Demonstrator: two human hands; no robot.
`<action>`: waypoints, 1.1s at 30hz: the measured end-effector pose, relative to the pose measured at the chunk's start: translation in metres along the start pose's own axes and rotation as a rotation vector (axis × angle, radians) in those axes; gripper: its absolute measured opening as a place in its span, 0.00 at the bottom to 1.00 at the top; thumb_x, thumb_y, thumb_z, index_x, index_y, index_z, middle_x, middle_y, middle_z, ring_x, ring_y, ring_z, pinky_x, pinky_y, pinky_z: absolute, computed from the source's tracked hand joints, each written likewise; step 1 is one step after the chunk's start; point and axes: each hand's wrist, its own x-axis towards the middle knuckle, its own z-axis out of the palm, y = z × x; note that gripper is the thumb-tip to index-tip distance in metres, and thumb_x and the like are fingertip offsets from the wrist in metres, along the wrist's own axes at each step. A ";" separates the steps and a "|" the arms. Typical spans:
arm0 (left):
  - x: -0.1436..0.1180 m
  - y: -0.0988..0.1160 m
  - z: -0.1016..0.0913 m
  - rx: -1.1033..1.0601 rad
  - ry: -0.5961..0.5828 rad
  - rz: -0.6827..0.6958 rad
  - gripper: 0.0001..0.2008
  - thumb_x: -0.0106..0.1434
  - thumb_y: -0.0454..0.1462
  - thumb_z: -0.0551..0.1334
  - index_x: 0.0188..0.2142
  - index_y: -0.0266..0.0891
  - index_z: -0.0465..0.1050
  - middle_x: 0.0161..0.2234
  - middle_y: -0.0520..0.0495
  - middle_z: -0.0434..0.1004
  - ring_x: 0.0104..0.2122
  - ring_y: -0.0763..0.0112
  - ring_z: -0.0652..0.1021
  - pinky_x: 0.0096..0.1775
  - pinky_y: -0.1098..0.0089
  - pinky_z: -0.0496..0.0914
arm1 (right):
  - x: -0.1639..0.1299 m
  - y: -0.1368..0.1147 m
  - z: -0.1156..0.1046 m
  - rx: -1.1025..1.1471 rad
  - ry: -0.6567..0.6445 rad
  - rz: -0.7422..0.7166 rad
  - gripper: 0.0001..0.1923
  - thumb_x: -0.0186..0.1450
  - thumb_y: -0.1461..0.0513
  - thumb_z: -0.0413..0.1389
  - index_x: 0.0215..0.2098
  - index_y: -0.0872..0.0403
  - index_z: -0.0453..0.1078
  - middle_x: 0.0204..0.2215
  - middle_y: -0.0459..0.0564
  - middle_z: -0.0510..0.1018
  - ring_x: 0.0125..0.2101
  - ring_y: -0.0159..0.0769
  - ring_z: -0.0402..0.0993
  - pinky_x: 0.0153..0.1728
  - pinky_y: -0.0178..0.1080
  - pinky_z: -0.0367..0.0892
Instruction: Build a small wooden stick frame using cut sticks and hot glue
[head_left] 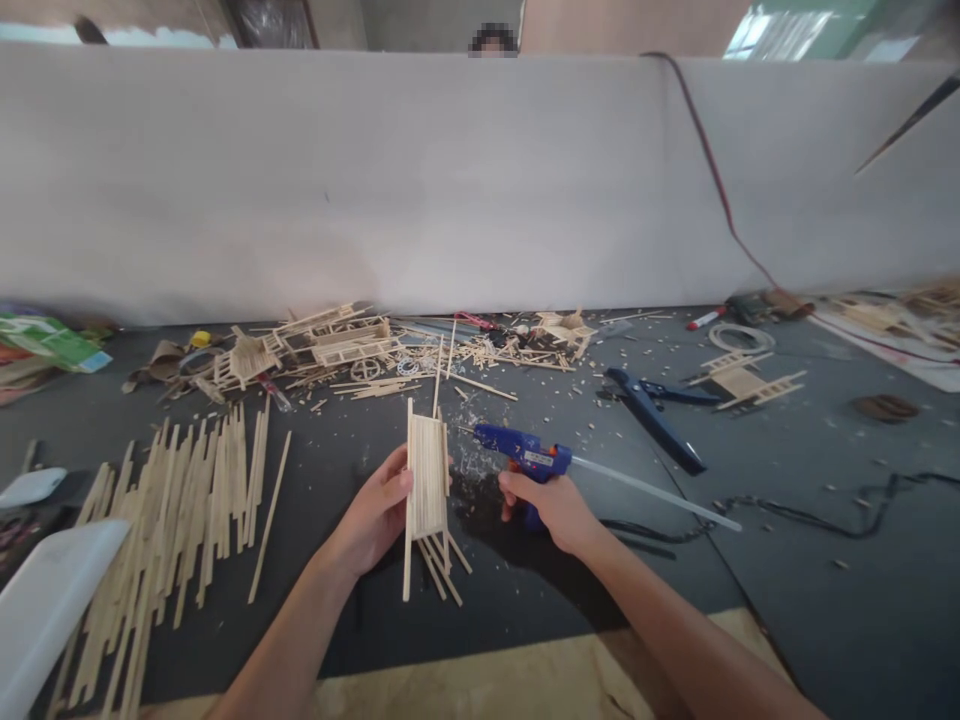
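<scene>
My left hand (380, 510) grips a small frame of glued wooden sticks (427, 475) by its left side, thumb on the front. Two long side sticks stick out past its panel, and thin sticks rise behind its top. In my right hand (551, 500) is a blue hot glue gun (521, 447), fingers wrapped round its handle. Its nozzle points left, close to the frame's right edge; I cannot tell whether they touch. A clear glue stick (656, 492) juts from the gun's rear. A few loose sticks (442, 568) lie under the frame's lower end.
Many loose sticks (180, 510) lie in rows at the left, beside a white object (60, 610). Stick models (352, 340) and scraps crowd the back. Blue-handled cutters (656, 420), another stick piece (742, 380) and a black cord (810, 515) lie right. A white partition (450, 180) stands behind.
</scene>
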 end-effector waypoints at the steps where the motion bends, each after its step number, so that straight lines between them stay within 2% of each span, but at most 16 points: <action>1: 0.000 0.000 -0.001 0.000 -0.007 -0.003 0.23 0.51 0.41 0.65 0.46 0.39 0.67 0.44 0.40 0.73 0.38 0.60 0.75 0.36 0.66 0.70 | 0.000 0.001 0.000 0.003 -0.005 0.007 0.11 0.49 0.57 0.60 0.22 0.54 0.64 0.15 0.39 0.68 0.15 0.31 0.68 0.21 0.35 0.65; 9: 0.001 -0.004 -0.008 -0.022 -0.020 -0.020 0.24 0.51 0.40 0.64 0.48 0.41 0.65 0.45 0.41 0.72 0.42 0.60 0.74 0.42 0.64 0.68 | 0.001 0.002 -0.001 0.019 -0.004 0.007 0.11 0.49 0.57 0.60 0.23 0.54 0.64 0.14 0.38 0.66 0.13 0.31 0.68 0.19 0.35 0.65; 18: 0.000 -0.001 -0.009 -0.021 0.034 -0.005 0.27 0.51 0.46 0.63 0.49 0.40 0.64 0.45 0.39 0.72 0.39 0.59 0.75 0.36 0.65 0.71 | 0.000 0.005 0.000 0.028 -0.021 -0.006 0.10 0.50 0.57 0.60 0.22 0.54 0.64 0.14 0.40 0.68 0.16 0.32 0.70 0.23 0.37 0.67; 25: -0.001 -0.001 -0.011 -0.038 0.015 0.008 0.26 0.52 0.44 0.63 0.50 0.40 0.64 0.46 0.39 0.72 0.43 0.58 0.73 0.39 0.64 0.70 | -0.001 0.004 0.002 0.052 -0.006 0.005 0.09 0.49 0.58 0.60 0.21 0.54 0.65 0.14 0.40 0.68 0.16 0.32 0.70 0.24 0.38 0.68; 33: -0.002 -0.002 -0.010 -0.013 0.016 -0.028 0.27 0.51 0.44 0.64 0.50 0.40 0.65 0.45 0.39 0.72 0.40 0.59 0.74 0.37 0.67 0.70 | -0.001 0.003 0.003 0.036 -0.007 0.014 0.10 0.50 0.58 0.60 0.20 0.54 0.65 0.12 0.39 0.65 0.16 0.33 0.71 0.24 0.38 0.68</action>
